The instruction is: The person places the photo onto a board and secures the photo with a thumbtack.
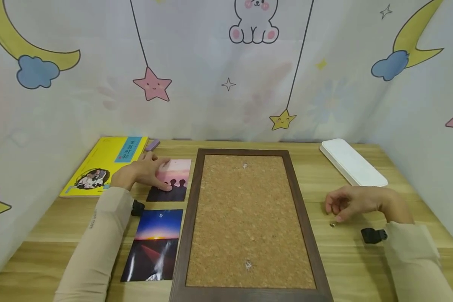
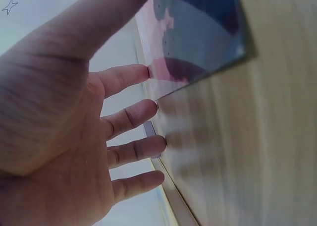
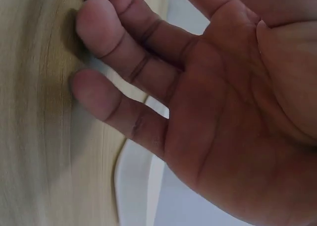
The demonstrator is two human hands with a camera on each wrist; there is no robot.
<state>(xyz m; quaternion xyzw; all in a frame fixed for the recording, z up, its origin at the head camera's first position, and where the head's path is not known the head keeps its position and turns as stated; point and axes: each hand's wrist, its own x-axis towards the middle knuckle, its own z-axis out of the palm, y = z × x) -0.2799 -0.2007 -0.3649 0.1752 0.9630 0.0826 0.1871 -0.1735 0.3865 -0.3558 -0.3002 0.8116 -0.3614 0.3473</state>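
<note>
My left hand (image 1: 145,170) rests at the left side of a photo card (image 1: 179,191) with a pink sky and dark silhouettes. Its thumb lies on the card, and in the left wrist view the index fingertip (image 2: 143,71) touches the card's edge, the other fingers spread out straight. Nearer me lies a second photo card (image 1: 154,239), a sunset under blue sky. At the right, my right hand (image 1: 356,203) hovers low over the table with loosely bent fingers. Just below its thumb sits a small shiny metal piece (image 1: 332,225), too small to make out.
A cork board (image 1: 249,218) in a dark brown frame fills the middle, with silvery spots near its top and bottom. A yellow book (image 1: 94,161) and a small purple block (image 1: 152,145) lie back left. Back right is a white case (image 1: 352,163). A patterned curtain closes off the rear.
</note>
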